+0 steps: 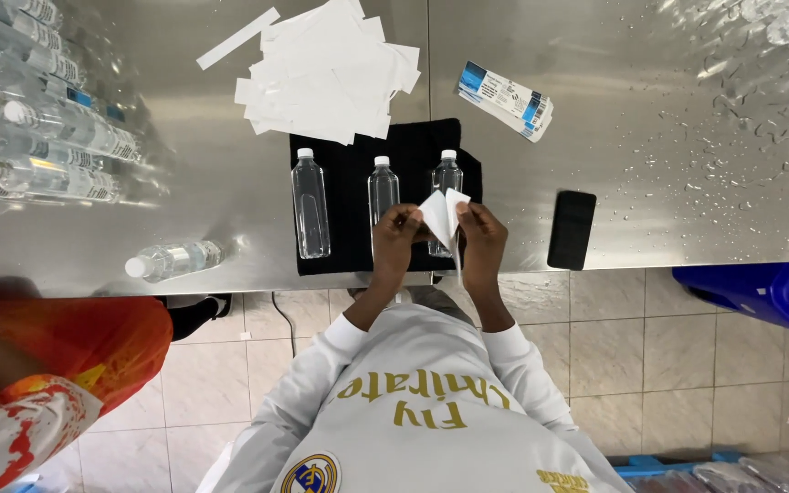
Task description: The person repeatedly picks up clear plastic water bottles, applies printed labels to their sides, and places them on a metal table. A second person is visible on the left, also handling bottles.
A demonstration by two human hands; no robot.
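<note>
White label sheet — black mat — clear bottles, white caps.

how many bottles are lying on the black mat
3: a left bottle, a middle bottle, and a right bottle partly behind the white paper; more bottles lie off the black mat.

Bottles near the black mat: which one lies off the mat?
The capped clear bottle left of the mat, lying on bare steel table. The other three lie on the mat.
</note>
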